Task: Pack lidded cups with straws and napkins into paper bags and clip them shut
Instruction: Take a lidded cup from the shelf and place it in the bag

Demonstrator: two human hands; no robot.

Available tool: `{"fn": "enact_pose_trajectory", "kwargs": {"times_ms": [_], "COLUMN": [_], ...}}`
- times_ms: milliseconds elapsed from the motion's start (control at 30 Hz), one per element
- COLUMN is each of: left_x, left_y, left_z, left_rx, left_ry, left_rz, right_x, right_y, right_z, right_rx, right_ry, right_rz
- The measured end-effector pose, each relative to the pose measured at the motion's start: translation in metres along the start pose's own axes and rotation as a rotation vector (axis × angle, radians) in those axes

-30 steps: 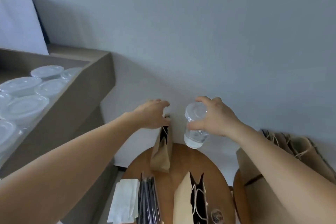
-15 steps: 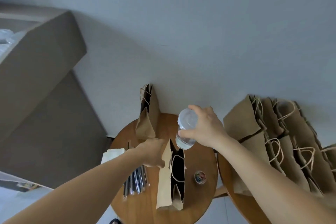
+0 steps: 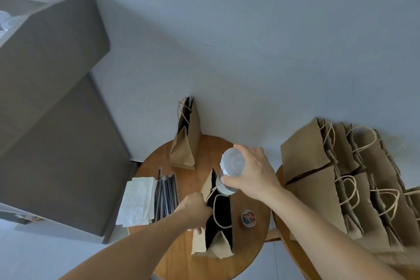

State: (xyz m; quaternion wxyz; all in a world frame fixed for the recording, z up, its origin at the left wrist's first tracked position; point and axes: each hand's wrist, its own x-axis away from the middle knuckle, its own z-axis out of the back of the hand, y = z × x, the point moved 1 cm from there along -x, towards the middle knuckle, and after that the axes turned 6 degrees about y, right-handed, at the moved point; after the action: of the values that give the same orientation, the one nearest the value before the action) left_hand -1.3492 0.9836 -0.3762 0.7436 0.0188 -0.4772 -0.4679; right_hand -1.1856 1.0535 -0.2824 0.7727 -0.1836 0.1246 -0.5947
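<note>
My right hand grips a clear lidded cup from above, holding it just over the far end of an open brown paper bag on the round wooden table. My left hand grips the bag's left rim and holds its mouth open. The cup's base dips toward the opening. A stack of white napkins and a bundle of dark wrapped straws lie left of the bag. A small tub of coloured clips sits to its right.
A second paper bag stands at the table's far edge against the wall. Several upright handled bags crowd another table on the right. A grey counter rises on the left.
My right hand has carried the cup lower, to the near bag's mouth. My left hand has taken the bag's rim and opened it wider. The view has tilted further down.
</note>
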Motion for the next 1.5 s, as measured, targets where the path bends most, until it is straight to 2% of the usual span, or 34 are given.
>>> {"fn": "enact_pose_trajectory", "kwargs": {"times_ms": [133, 267, 367, 567, 667, 767, 867, 933, 1100, 1267, 1333, 1500], "left_x": [-0.001, -0.001, 0.001, 0.006, 0.007, 0.008, 0.005, 0.002, -0.001, -0.001, -0.001, -0.004], "left_y": [-0.003, -0.004, -0.005, -0.007, -0.01, -0.014, -0.019, -0.022, -0.025, -0.025, -0.027, -0.033], "left_z": [0.004, 0.005, 0.004, 0.01, 0.012, 0.013, 0.015, 0.018, 0.019, 0.016, 0.016, 0.019], "left_rx": [0.136, 0.178, 0.17, 0.195, 0.22, 0.243, 0.256, 0.268, 0.31, 0.312, 0.313, 0.339], "left_ry": [-0.006, -0.01, -0.028, -0.034, -0.04, -0.027, -0.039, -0.048, -0.021, -0.02, -0.01, 0.001], "left_rz": [0.05, 0.062, 0.058, 0.071, 0.069, 0.079, 0.111, 0.115, 0.107, 0.102, 0.088, 0.081], "right_x": [0.007, 0.014, 0.018, 0.003, -0.003, 0.003, 0.017, 0.023, 0.028, 0.031, 0.027, 0.019], "right_y": [0.01, 0.006, -0.001, -0.017, -0.025, -0.023, -0.01, -0.002, 0.006, -0.005, -0.001, 0.016], "right_z": [0.011, 0.011, -0.001, 0.005, -0.005, -0.022, -0.028, -0.024, -0.013, -0.053, -0.072, -0.124], "right_rx": [0.022, 0.2, 0.275, -0.057, -0.113, -0.128, -0.099, -0.046, 0.276, 0.473, 0.488, 0.482], "right_ry": [-0.099, -0.223, -0.22, 0.126, 0.181, 0.106, 0.024, -0.054, -0.255, -0.429, -0.478, -0.552], "right_rz": [0.112, 0.372, 0.47, 0.164, 0.104, 0.028, 0.033, 0.092, 0.269, 0.441, 0.394, 0.141]}}
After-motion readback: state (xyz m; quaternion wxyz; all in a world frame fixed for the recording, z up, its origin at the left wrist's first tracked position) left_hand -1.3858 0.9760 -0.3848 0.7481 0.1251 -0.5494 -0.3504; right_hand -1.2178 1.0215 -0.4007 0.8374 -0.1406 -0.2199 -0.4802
